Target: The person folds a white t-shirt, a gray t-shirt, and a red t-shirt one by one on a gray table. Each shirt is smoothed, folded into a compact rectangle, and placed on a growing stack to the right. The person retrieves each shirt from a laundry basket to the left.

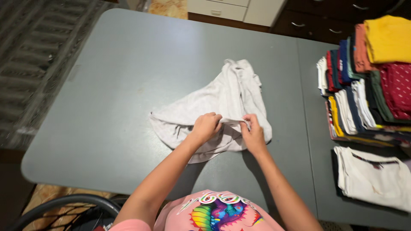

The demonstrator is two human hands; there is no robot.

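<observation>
A crumpled white garment [222, 96] lies in the middle of the grey table [128, 85]. My left hand [206, 127] grips its near edge with closed fingers. My right hand [253, 133] pinches the same edge just to the right, the two hands almost touching. A short stretch of fabric is pulled taut between them. The rest of the garment spreads away from me in a loose heap.
Tall stacks of folded clothes in many colours [368, 81] stand at the table's right side, with a folded white shirt [372, 175] nearer me. White and dark drawers [239, 8] are beyond the table. A black curved rim [64, 203] sits at bottom left.
</observation>
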